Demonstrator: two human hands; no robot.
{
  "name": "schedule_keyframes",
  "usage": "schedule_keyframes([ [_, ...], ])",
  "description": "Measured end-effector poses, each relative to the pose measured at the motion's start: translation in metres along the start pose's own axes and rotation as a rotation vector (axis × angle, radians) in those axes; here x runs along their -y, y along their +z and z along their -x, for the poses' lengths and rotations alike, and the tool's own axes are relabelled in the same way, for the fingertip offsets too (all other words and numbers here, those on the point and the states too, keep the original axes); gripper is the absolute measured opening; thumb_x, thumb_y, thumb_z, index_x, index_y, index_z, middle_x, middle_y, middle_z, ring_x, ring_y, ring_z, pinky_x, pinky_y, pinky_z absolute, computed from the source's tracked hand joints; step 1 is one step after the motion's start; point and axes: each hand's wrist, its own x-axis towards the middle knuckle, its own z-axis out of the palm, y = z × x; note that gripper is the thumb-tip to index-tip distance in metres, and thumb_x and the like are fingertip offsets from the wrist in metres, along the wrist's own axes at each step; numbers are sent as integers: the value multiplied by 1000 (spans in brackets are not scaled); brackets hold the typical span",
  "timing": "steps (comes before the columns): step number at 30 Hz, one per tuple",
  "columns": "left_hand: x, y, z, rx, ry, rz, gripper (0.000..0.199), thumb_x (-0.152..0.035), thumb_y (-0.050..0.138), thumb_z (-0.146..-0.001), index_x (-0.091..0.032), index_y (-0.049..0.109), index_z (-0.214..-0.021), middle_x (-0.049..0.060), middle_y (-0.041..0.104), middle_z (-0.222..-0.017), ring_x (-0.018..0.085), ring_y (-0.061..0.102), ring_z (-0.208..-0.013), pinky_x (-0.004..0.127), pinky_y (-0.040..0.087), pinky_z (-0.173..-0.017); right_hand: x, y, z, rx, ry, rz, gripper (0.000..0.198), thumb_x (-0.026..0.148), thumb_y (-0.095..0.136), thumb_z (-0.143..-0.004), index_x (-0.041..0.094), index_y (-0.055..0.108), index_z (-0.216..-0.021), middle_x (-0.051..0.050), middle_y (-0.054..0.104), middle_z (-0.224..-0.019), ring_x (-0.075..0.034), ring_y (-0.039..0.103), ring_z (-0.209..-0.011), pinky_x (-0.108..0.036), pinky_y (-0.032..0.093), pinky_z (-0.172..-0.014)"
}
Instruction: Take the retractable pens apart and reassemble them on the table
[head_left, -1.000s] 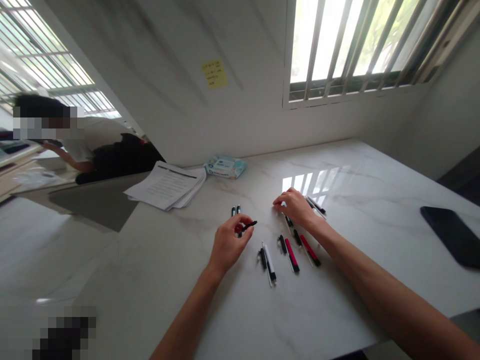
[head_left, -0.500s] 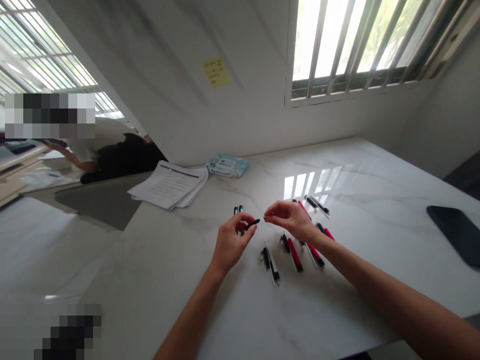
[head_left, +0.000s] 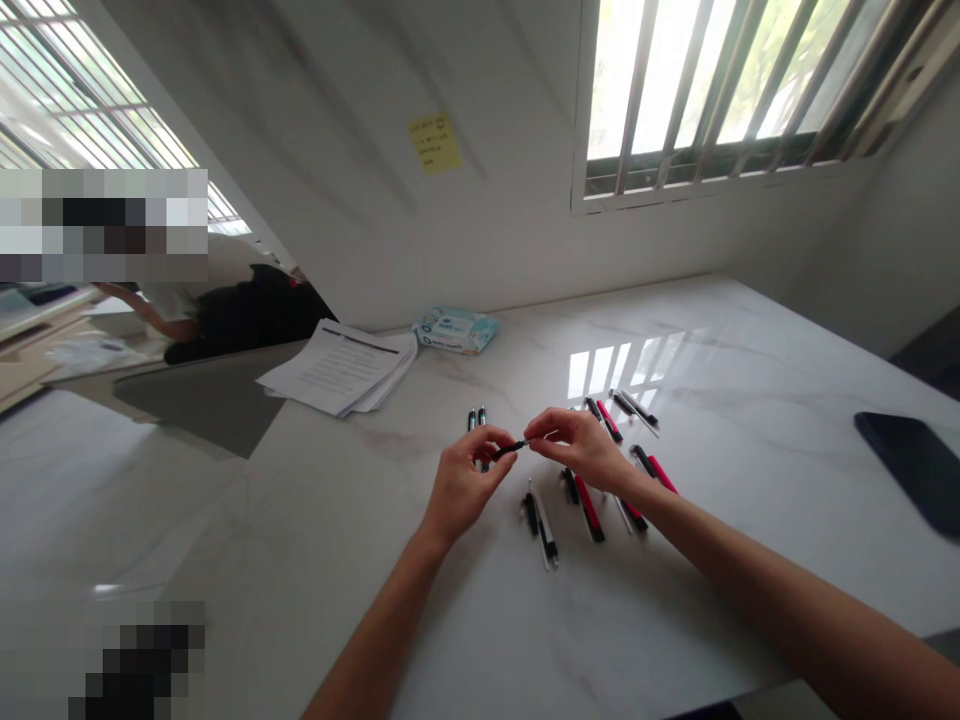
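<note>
Between thumb and fingers, my left hand (head_left: 471, 478) pinches a black pen part (head_left: 510, 450), its tip pointing right. My right hand (head_left: 579, 445) is closed in a pinch on a small pen tip piece (head_left: 527, 441) that meets the end of the black part. Behind my left hand lie two pens (head_left: 477, 418) side by side. Around and below my right hand are pen parts in small groups: a white-and-black barrel (head_left: 546, 525) with a black piece, a red barrel (head_left: 589, 508), another red barrel (head_left: 662, 474), and thin refills.
A stack of printed papers (head_left: 337, 368) and a blue wipes packet (head_left: 456, 330) lie at the back against the wall. A dark phone (head_left: 911, 470) rests on the right side of the marble table (head_left: 420, 620). Another person (head_left: 217, 280) sits beyond the partition at left.
My right hand has moved slightly left and the small tip piece has closed the gap to the black pen part. My left hand has barely shifted.
</note>
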Motion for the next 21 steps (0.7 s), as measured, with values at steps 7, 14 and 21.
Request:
schedule_keyframes([
  [7,-1,0,0,10,23,-8,12,-32,70,-87,-22,72,-94,2,76,-93,17,67,-79,28,53,-76,0,0,1,14,1,10,19,37,74,-88,21,74,-98,-4,77,-96,-18,72,-88,-33,58,-83],
  [14,-7,1,1,7,60,-35,8,-27,70,-86,-23,72,-92,1,75,-93,17,65,-80,29,52,-77,0,-2,1,32,-38,187,19,37,65,-96,23,75,-104,-4,78,-93,-18,71,-86,-31,54,-77],
  [21,-9,0,1,8,63,-29,8,-27,69,-86,-23,73,-91,1,75,-92,17,64,-80,29,51,-76,6,-7,2,132,-52,207,19,30,63,-95,22,70,-111,-4,77,-99,-17,71,-87,-29,55,-77],
])
